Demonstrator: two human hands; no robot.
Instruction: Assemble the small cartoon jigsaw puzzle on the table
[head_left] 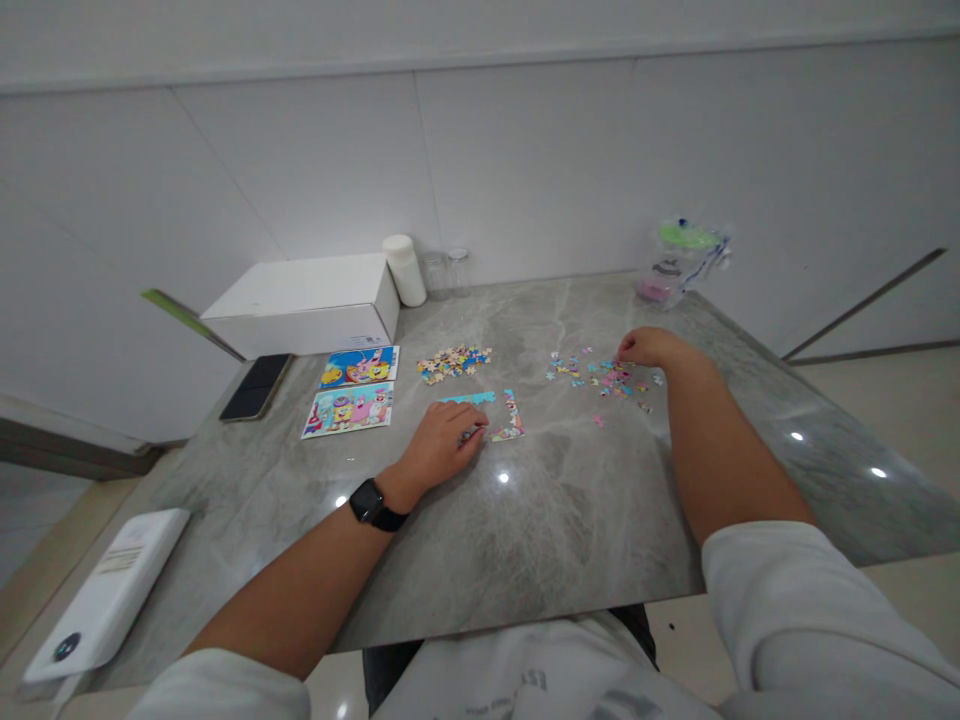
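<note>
- Here's the anchor of the scene: the L-shaped puzzle section, joined and lying flat on the grey marbled table.
- Just left of that section, the left hand rests low, fingers curled, a patterned bit of puzzle showing at the fingertips; whether they grip it, one cannot tell.
- The blue puzzle strip peeks out beyond those fingers, just left of the section's far end, a small gap between them.
- Over to the right, well apart from the left hand, the right hand dips its bunched fingertips to the far edge of the loose pieces; whether a piece is pinched there is hidden.
- One pink piece sits alone, right of the section and nearer than that scatter.
- Beyond the section and to its left, there's the heaped pile, mostly yellow and blue.
- Farther left of the section, two cartoon cards lie flat: the blue card beyond, the pink-and-turquoise card nearer.
</note>
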